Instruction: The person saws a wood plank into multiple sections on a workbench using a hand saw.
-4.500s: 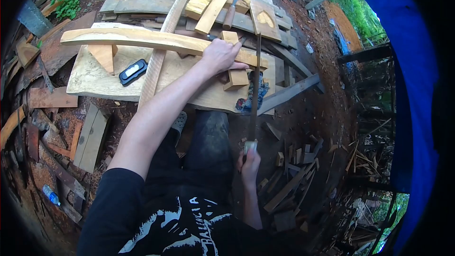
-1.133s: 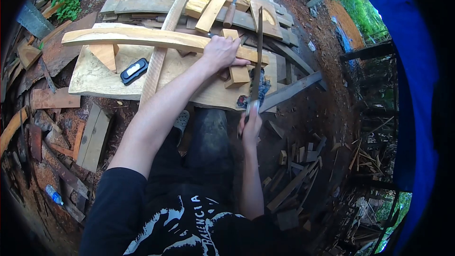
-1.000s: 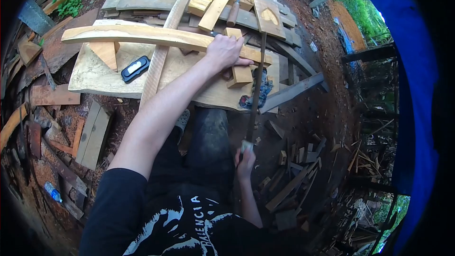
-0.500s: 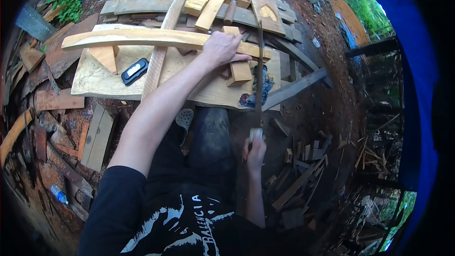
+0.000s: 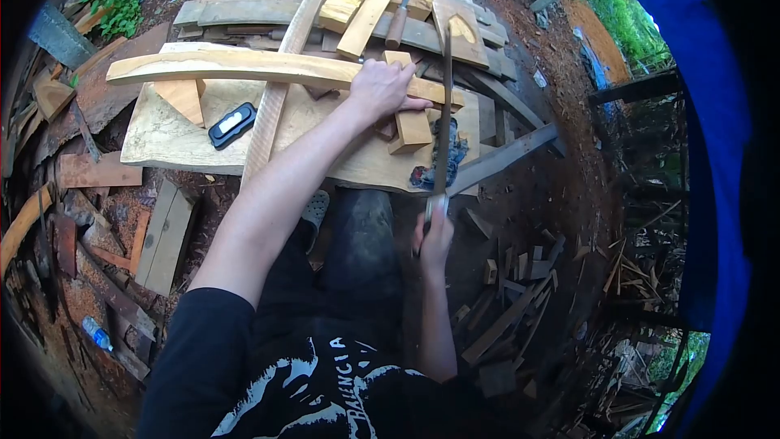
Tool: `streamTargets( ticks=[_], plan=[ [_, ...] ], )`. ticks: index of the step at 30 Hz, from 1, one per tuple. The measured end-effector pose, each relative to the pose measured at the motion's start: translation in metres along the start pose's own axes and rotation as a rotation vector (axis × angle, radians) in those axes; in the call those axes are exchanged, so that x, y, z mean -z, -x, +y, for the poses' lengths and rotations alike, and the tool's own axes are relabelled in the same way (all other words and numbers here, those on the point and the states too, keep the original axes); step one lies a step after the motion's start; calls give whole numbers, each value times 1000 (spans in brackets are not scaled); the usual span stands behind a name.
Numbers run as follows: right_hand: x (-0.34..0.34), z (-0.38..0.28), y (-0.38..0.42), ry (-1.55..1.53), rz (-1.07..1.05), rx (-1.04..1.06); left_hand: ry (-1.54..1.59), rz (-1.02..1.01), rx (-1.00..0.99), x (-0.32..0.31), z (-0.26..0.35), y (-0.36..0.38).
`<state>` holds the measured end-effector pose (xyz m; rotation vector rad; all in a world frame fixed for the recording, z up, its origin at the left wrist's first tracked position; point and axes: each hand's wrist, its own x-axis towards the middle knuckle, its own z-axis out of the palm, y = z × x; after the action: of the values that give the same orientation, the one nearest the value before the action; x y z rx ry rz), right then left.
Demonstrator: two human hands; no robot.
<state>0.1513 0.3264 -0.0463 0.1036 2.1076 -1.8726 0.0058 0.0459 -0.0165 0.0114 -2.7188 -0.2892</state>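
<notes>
My right hand (image 5: 435, 237) is closed around the handle of a handsaw (image 5: 446, 130). The saw's long blade points away from me and crosses the long wooden board (image 5: 236, 66) close to its right end. My left hand (image 5: 383, 88) presses on that board from above, with the fingers wrapped over its far edge and the thumb stretched to the right. Under the board at this spot is a short wooden block (image 5: 412, 132), its near end sticking out toward me. A narrow wooden strip (image 5: 280, 102) also passes beneath the board farther left.
A black oblong case (image 5: 231, 124) and a wooden wedge (image 5: 182, 99) lie on the thick slab bench (image 5: 341, 164). A chisel (image 5: 398, 20) and wood pieces rest behind. Dark crumpled cloth (image 5: 449, 154) lies beside the blade. Offcuts (image 5: 516, 293) cover the ground at right.
My right hand and the saw have moved forward, away from my body, along the cut line. The left hand stays in place on the board.
</notes>
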Motion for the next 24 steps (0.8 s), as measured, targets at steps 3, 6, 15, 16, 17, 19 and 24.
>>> streamTargets(
  ticks=[3, 6, 15, 16, 17, 19, 24],
  plan=[
    [33, 31, 84, 25, -6, -22, 35, 10, 2, 0, -1, 2],
    [46, 20, 118, 58, -2, -45, 51, 23, -22, 1, 0, 6],
    [11, -21, 46, 107, 25, -56, 45, 16, -46, 6, -2, 2],
    [4, -27, 21, 102, 33, -62, 46, 19, -57, 7, 0, 2],
    [-6, -36, -5, 96, 38, -67, 33, -10, -49, 8, -1, 1],
    [-29, -57, -53, 80, 49, -73, 13, -54, -34, 8, -1, 0],
    [-43, -62, -91, 98, 88, -25, 44, 9, -28, 12, 0, -3]
  ],
)
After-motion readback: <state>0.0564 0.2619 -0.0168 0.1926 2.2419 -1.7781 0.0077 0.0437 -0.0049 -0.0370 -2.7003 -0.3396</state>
